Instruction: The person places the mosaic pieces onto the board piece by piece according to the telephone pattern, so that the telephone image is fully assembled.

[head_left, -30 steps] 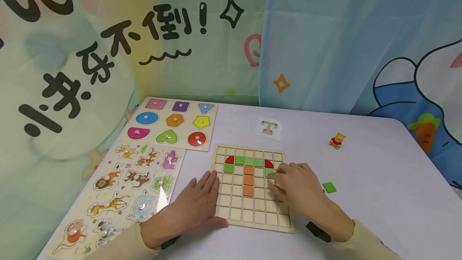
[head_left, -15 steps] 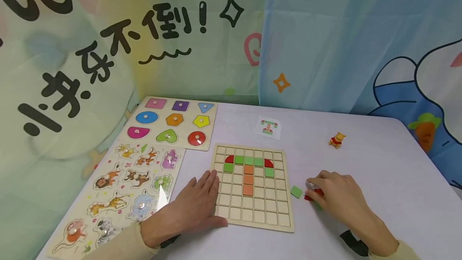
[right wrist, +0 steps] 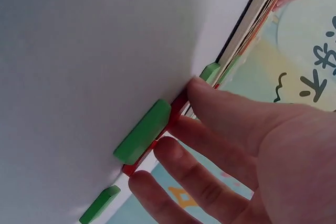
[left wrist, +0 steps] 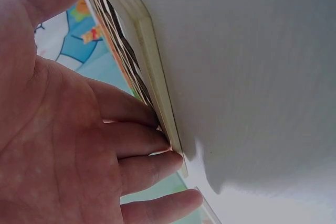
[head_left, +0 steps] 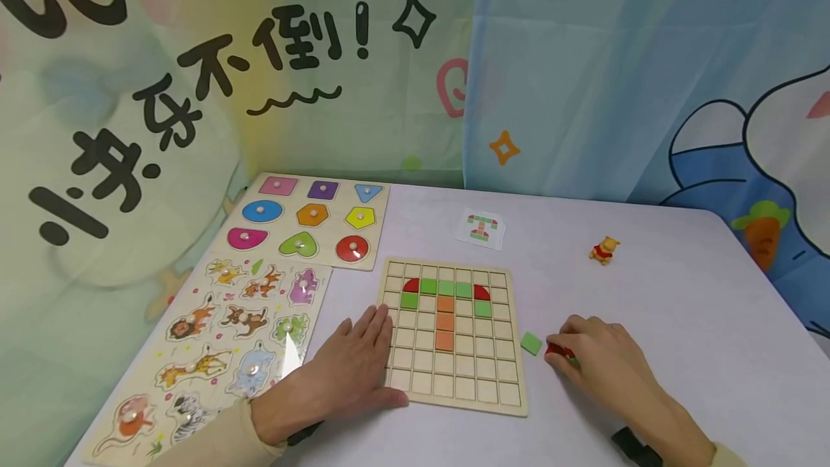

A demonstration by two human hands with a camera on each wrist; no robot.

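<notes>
My left hand [head_left: 353, 362] lies with straight fingers along the left edge of the wooden grid board [head_left: 463, 393], its thumb at the lower left corner. Several green, red and orange pieces sit in the grid, with orange squares [head_left: 444, 321] forming a stem. To the board's right, my right hand [head_left: 606, 362] pinches a red piece [right wrist: 178, 104] between thumb and forefinger, low at the table. Against it leans a green tile [right wrist: 144, 132], and more red [right wrist: 137, 162] shows below. A loose green tile [head_left: 531, 343] lies between board and hand. Another green tile [right wrist: 100, 204] lies beyond the fingers.
A shape puzzle board [head_left: 333, 236] and an animal puzzle board [head_left: 217, 341] cover the table's left side. Behind the grid lies a pattern card [head_left: 481, 229]. A small bear figure [head_left: 604, 251] stands at the back right. Printed curtains [head_left: 363, 135] hang behind the table.
My right hand has left the green square at the grid's right side, moved right to the loose pieces, and its fingers have drawn in on a red one. The left hand stays put.
</notes>
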